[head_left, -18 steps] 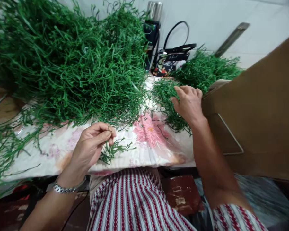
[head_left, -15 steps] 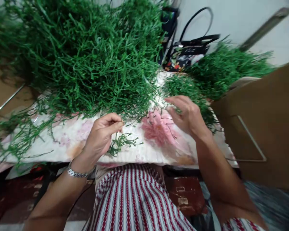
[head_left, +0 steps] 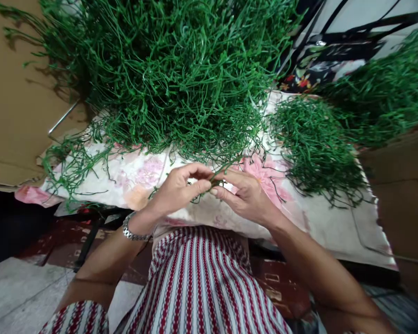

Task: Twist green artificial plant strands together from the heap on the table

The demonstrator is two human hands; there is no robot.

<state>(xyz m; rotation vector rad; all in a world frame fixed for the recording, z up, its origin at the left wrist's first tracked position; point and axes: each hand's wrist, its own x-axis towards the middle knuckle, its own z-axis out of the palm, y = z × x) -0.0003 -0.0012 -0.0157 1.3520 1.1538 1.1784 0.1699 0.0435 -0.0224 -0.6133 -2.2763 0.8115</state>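
Both hands meet over the front of the cloth-covered table. Thumb and fingertips of my left hand point(head_left: 183, 188) pinch a thin green artificial sprig point(head_left: 226, 166). My right hand point(head_left: 245, 192) closes on the same sprig from the other side, its fingertips almost touching the left ones. Part of the sprig pokes up above the fingers, and a few strands show below. The fingers hide where the strands join. Just beyond my hands lies a big heap of green artificial stems point(head_left: 181, 79).
A smaller pile of green stems point(head_left: 316, 144) lies at the right, with another bunch point(head_left: 393, 88) behind it. Loose sprigs point(head_left: 78, 162) are on the left of the floral cloth point(head_left: 149, 171). Cardboard boxes point(head_left: 17, 125) flank the table. A flowered bag point(head_left: 320, 69) stands at the back.
My right hand has come in from the right, where it was open, and now meets my left at the sprig. The view has shifted, so the table sits differently in frame.
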